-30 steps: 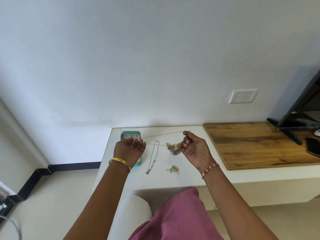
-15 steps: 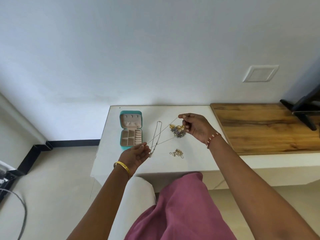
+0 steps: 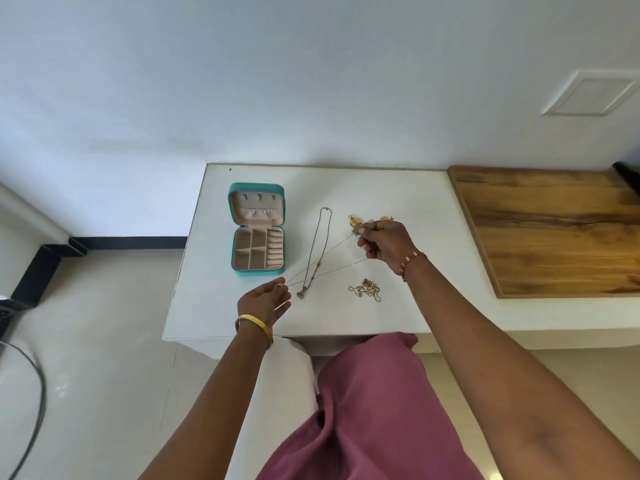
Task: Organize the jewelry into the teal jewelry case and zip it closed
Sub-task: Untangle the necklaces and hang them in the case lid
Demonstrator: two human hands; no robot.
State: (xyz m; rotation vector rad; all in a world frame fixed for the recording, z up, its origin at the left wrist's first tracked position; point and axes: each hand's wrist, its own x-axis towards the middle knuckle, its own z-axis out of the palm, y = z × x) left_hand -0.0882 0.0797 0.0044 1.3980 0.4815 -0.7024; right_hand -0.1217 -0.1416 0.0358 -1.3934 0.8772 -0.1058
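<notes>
Head view: on a white table [image 3: 408, 202], a teal case [image 3: 257, 230] lies open at ten o'clock. The left hand [image 3: 263, 301] and right hand [image 3: 386, 242] each pinch an end of a thin chain [image 3: 325, 252], stretched above a darker necklace [image 3: 317, 252]. A gold tangle [image 3: 367, 289] sits at five o'clock.

Left hand [image 3: 264, 299] drawn back to the table's near edge, thin chain [image 3: 325, 268] now stretched diagonally, case [image 3: 257, 230] uncovered
</notes>
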